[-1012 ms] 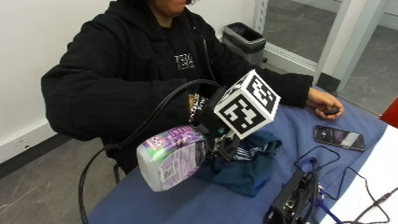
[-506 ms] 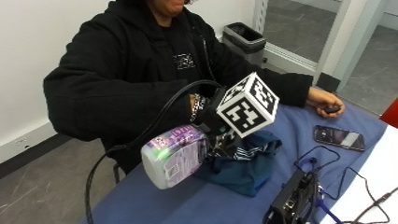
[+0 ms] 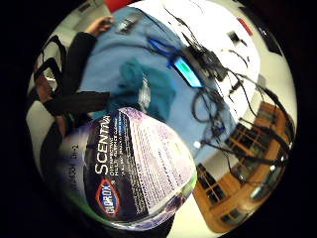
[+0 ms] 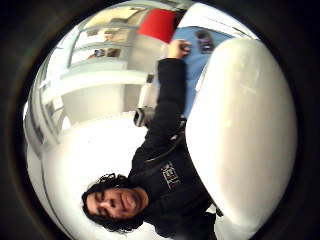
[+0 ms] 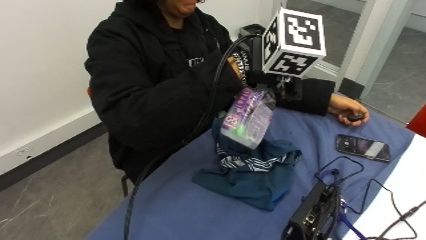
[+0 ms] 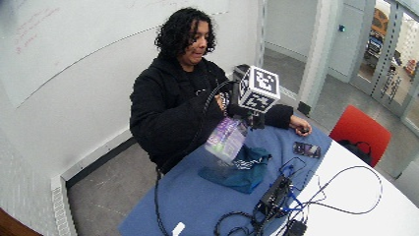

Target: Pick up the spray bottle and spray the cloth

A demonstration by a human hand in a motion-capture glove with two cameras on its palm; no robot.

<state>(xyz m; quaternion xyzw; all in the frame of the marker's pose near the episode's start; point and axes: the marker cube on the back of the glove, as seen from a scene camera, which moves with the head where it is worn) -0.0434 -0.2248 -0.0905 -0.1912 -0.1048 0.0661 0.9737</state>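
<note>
One spray bottle (image 5: 247,116) hangs tilted in the air above the teal cloth (image 5: 253,172), which lies rumpled on the blue table (image 5: 180,210). The gloved right hand (image 5: 266,80) grips its upper end, though how far the fingers curl round it is hidden. The bottle is clear plastic with a purple label and looks part full, so it is probably of middling weight, stiff and rather slippery; the narrow neck by the trigger seems the surest hold. The cloth looks soft and limp, with a striped band.
</note>
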